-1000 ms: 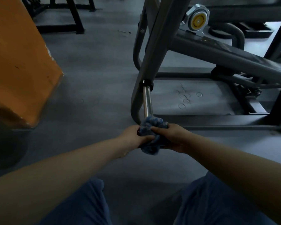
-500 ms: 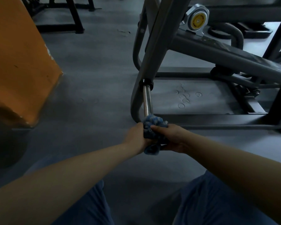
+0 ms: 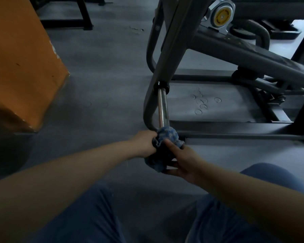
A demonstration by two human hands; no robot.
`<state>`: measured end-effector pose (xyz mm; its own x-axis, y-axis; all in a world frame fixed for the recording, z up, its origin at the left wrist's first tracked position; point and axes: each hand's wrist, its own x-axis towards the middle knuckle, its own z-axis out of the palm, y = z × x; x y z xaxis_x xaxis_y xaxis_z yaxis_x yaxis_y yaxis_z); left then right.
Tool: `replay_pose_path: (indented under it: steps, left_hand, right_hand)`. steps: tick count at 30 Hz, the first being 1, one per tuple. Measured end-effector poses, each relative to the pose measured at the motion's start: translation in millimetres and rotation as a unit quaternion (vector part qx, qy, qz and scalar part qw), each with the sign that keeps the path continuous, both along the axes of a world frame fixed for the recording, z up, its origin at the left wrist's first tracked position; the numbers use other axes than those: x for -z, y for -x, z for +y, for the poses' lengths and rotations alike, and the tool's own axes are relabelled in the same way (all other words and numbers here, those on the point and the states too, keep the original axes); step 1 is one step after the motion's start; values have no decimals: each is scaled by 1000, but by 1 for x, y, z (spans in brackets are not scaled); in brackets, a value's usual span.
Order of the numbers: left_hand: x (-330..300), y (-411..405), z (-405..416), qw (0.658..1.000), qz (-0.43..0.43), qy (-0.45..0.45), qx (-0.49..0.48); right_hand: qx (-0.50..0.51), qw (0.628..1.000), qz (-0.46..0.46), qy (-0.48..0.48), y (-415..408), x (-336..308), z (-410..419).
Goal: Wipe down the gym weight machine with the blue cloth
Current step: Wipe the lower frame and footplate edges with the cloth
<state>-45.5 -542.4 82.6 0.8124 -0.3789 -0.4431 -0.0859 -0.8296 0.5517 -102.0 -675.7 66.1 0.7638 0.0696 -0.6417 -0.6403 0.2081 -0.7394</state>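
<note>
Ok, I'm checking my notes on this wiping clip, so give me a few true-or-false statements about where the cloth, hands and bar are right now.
1. The blue cloth is bunched at the near end of the chrome bar. True.
2. Only one hand touches the cloth. False: the left hand and right hand both grip it.
3. The orange block sits to the left. True.
4. The yellow disc lies on the floor. False: it is mounted high on the machine frame.
</note>
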Motion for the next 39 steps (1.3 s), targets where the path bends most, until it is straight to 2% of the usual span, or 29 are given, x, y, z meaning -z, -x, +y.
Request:
replay_pose_path:
  steps: [4, 8, 10, 14, 16, 18, 20, 22, 25, 28, 34, 39]
  left_hand:
    - [1, -9, 8, 998, 7, -38, 41]
    - [8, -12, 9, 996, 33, -70, 41]
    - [10, -13, 8, 996, 53, -68, 37]
    - [16, -6, 9, 994, 92, -37, 33]
    - [23, -5, 10, 993, 116, -15, 14]
    - [31, -9, 13, 987, 156, 19, -28]
    - [38, -15, 14, 973, 211, 62, -69]
    - [42, -21, 14, 960, 257, 96, -65]
    - [46, -29, 12, 941, 317, 115, -34]
    - [51, -31, 6, 915, 387, 112, -17]
    - [57, -32, -8, 892, 418, 163, -56]
    - [58, -20, -15, 897, 402, 171, -76]
  right_hand:
    - [-20, 1000, -6, 22, 10, 14, 7]
    - [-2, 999, 40, 35, 12, 22, 5]
    - [8, 996, 47, 73, 7, 24, 3]
    - [-2, 986, 49, 160, 6, 30, 7]
    - [-14, 985, 92, 149, 5, 32, 16]
    - [-51, 981, 118, 148, 0, 29, 18]
    - [-100, 975, 96, 175, -12, 30, 7]
    - [-180, 964, 64, 186, -22, 31, -10]
    - [-330, 919, 57, 207, -39, 31, -37]
    - [-462, 867, 94, 161, -59, 26, -56]
    - [-582, 789, 111, 159, -95, 17, -71]
    - [-676, 711, 114, 156, -116, 14, -69]
